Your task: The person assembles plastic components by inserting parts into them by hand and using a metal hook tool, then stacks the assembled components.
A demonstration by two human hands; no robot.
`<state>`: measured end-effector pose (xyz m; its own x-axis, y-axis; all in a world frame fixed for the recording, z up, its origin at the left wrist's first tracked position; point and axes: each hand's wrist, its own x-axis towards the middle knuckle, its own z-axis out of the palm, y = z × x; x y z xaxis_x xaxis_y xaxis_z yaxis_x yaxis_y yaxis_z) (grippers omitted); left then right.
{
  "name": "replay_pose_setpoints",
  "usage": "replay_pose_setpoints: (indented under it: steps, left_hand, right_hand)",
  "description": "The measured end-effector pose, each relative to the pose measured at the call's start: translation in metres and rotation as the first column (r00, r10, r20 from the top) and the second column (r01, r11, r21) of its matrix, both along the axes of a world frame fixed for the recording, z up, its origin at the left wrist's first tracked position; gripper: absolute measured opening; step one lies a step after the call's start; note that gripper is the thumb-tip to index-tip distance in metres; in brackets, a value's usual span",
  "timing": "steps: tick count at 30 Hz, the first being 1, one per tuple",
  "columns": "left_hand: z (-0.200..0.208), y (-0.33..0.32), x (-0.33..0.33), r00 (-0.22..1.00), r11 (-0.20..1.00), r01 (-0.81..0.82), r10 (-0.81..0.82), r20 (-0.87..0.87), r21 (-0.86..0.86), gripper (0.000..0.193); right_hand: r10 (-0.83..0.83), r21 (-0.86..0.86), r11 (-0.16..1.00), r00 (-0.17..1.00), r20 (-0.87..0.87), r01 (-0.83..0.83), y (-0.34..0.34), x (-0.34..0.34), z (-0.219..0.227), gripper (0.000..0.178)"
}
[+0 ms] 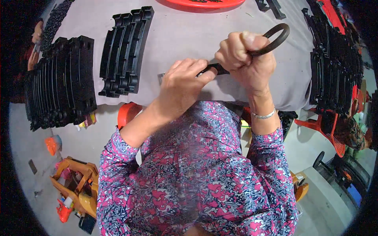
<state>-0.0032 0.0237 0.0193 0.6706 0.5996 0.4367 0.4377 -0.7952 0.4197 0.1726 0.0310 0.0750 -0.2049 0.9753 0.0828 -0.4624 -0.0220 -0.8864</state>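
Two hands meet on the near side of the red basin (201, 5), over the bench (173, 39)! The right hand (246, 59) is clenched on a black loop (277, 43), presumably for a firm hold. Nearer than the basin too, the left hand (185, 84) grips a black piece (223, 69), seemingly steadying it. Left of the basin, black strips (125, 51) sit side by side, likely for easy reach; farther left, a packed stack (61, 82) probably saves room.
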Motion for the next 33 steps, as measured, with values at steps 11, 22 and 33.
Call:
replay_pose_setpoints:
  steps: [11,22,33]
  left_hand:
    - [-0.004,0.0,0.0,0.999,0.999,-0.036,0.036,0.008,0.019,0.027]
    - [-0.007,0.001,0.001,0.999,0.998,-0.036,0.035,0.03,0.048,0.027]
    - [-0.009,0.0,0.002,0.997,0.998,-0.054,0.052,0.059,0.038,0.02]
  right_hand:
    - [0.048,0.053,0.998,0.94,-0.337,-0.032,0.0,0.023,-0.017,0.047]
    - [0.1,0.08,0.994,0.924,-0.37,-0.075,0.001,0.026,-0.021,0.048]
    - [0.112,0.041,0.994,0.918,-0.38,-0.104,0.002,0.028,-0.031,0.049]
